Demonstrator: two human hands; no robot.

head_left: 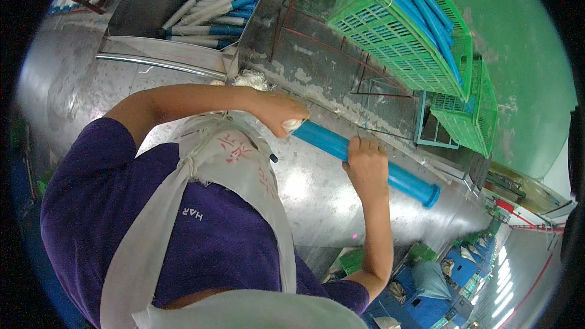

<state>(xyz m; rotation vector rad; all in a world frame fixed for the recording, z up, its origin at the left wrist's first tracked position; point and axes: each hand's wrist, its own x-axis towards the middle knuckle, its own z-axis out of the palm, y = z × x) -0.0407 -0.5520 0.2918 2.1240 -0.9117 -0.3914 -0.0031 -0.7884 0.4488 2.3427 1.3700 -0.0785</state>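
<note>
A long blue tube (323,139) with a flared rim at its far right end slants across in front of me, above a shiny metal table. My right hand (368,161) is wrapped round the tube near its middle. My left hand (279,113) is closed at the tube's left end, on a wad of white yarn (292,125); how far the yarn reaches into or onto the tube is hidden by the fingers. Behind my left wrist lies a loose tangle of white yarn (251,79).
A metal bin (137,9) at the far left holds several white and blue tubes. A green crate (390,49) of blue tubes stands at the far right, with another green crate (466,122) beside it. Blue machines (426,304) line the lower right.
</note>
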